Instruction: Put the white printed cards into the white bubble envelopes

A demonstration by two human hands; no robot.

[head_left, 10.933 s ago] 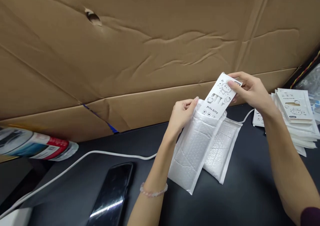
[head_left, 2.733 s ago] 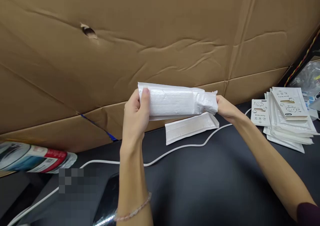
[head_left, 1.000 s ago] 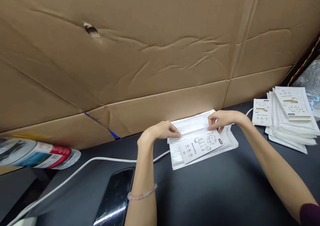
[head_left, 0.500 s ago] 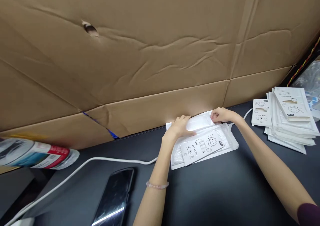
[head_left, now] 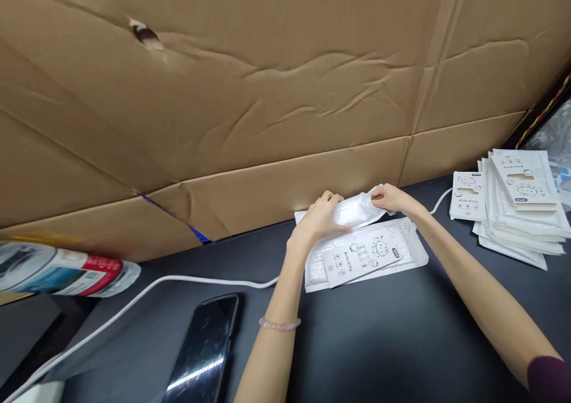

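Rear mailer under both hands

Nearest, a phone (head_left: 205, 343) lies on the desk (head_left: 383, 343). Beyond it, a printed pack (head_left: 363, 257) rests on the front mailer (head_left: 407, 245). Behind that, the left hand (head_left: 319, 217) lies over the rear mailer (head_left: 359, 211), thumb parted from the fingers. The right hand (head_left: 391, 199) pinches its right end between thumb and bent fingers. Farthest, brown cardboard (head_left: 289, 106) stands behind the rear mailer.
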